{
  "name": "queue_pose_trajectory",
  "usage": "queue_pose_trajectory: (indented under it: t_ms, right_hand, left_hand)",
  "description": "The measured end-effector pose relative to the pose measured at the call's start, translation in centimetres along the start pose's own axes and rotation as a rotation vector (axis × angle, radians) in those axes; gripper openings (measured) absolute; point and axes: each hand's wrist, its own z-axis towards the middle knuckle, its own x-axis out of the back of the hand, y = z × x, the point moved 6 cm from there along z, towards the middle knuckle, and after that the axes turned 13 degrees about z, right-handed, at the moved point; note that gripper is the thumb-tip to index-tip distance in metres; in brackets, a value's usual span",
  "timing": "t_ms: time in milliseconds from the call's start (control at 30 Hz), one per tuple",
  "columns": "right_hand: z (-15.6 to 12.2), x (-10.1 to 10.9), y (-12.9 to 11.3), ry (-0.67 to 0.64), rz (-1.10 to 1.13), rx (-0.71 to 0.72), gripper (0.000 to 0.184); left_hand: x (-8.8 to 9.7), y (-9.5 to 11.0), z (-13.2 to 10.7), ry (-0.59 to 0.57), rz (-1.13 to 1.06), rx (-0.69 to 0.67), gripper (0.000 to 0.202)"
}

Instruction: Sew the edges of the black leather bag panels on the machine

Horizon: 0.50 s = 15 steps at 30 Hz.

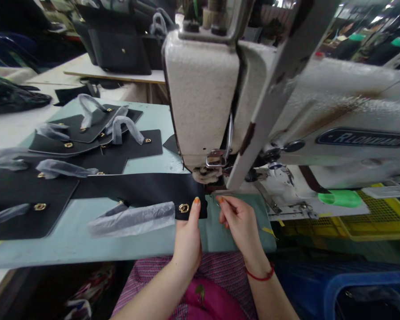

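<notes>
My left hand grips the right end of a black bag panel, thumb on top next to a gold ring fitting. This panel's handle, wrapped in whitish film, lies toward me on the green work surface. Just right of the panel's end, my right hand is closed in a pinch; a thin, shiny bit shows at the fingertips, too small to name. Both hands are in front of the sewing machine head, below its presser area. The panel's far edge runs close under the machine; the needle is hidden.
More black panels with film-wrapped handles overlap at the left. A finished-looking black bag stands on a table behind. Yellow crates and a blue bin are at the right. A slanting metal bar crosses before the machine arm.
</notes>
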Motion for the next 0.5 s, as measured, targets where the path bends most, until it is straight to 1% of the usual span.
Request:
queue_pose_trajectory:
  t_ms: [67, 133, 167, 200, 233, 267, 300, 333, 367, 400, 433, 467, 500]
  right_hand:
    - [-0.8, 1.9, 1.0, 0.086, -0.182, 0.087, 0.030]
    - [-1.6, 3.1, 2.0, 0.130, -0.454, 0.204, 0.030]
    - [-1.9, 3.3, 2.7, 0.130, -0.593, 0.252, 0.030]
    - [-2.2, 3.4, 3.4, 0.125, -0.717, 0.285, 0.030]
    - [-2.3, 3.3, 4.2, 0.117, -0.825, 0.307, 0.030]
    - [-2.4, 3.2, 4.9, 0.109, -0.914, 0.323, 0.029]
    - [-2.4, 3.0, 5.5, 0.104, -0.987, 0.336, 0.028]
    - [-2.3, 2.8, 6.0, 0.095, -1.046, 0.347, 0.028]
    - [-2.2, 2.7, 6.4, 0.085, -1.086, 0.359, 0.028]
    - [-2.1, 2.6, 6.6, 0.078, -1.106, 0.372, 0.029]
    - [-2.1, 2.7, 6.7, 0.072, -1.100, 0.387, 0.032]
    - [-2.1, 3.0, 6.6, 0.076, -1.069, 0.397, 0.035]
    - [-2.2, 3.4, 6.5, 0.090, -1.012, 0.397, 0.038]
  left_hand:
    - [0.6, -1.8, -1.1, -0.122, -0.037, 0.136, 0.045]
    - [2.1, -3.2, -3.0, -0.236, -0.012, 0.262, 0.047]
    - [3.1, -3.3, -4.1, -0.304, 0.039, 0.316, 0.047]
    - [4.0, -2.8, -5.0, -0.401, 0.123, 0.357, 0.046]
    - [4.7, -1.5, -5.7, -0.534, 0.219, 0.353, 0.044]
    - [5.2, 0.7, -5.9, -0.661, 0.339, 0.262, 0.039]
    - [5.7, 3.7, -5.3, -0.731, 0.517, 0.084, 0.033]
    - [6.1, 7.4, -3.8, -0.677, 0.691, -0.167, 0.028]
    - [6.3, 11.3, -1.8, -0.535, 0.836, -0.407, 0.023]
    - [6.1, 14.8, 0.2, -0.397, 0.957, -0.631, 0.024]
    - [5.2, 17.4, 2.3, -0.320, 1.084, -0.826, 0.027]
    - [3.8, 18.7, 4.6, -0.310, 1.261, -0.947, 0.029]
    - [2.1, 19.1, 6.9, -0.330, 1.438, -1.013, 0.030]
